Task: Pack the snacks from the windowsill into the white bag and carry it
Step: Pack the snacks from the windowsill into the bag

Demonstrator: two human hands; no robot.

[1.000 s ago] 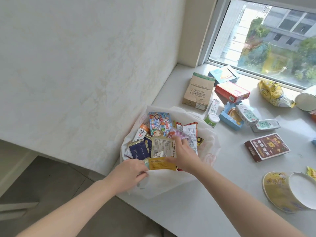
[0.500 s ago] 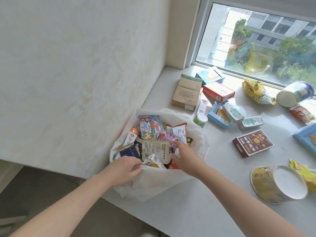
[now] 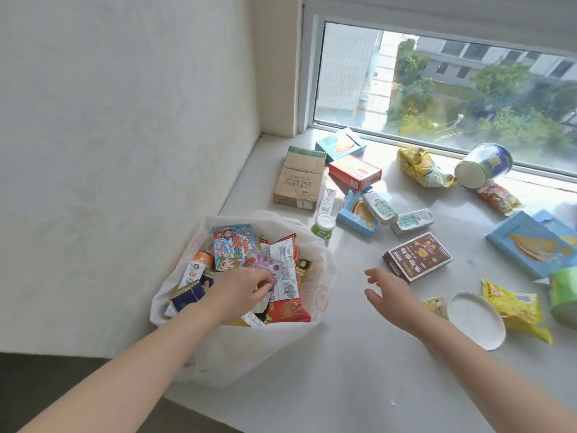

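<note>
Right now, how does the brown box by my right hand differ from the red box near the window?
The brown box is dark with gold print; the red box is bright red with a yellow face. The brown box lies close to the right hand; the red box sits farther back, beside the kraft carton. Both lie flat on the windowsill, outside the white bag.
</note>
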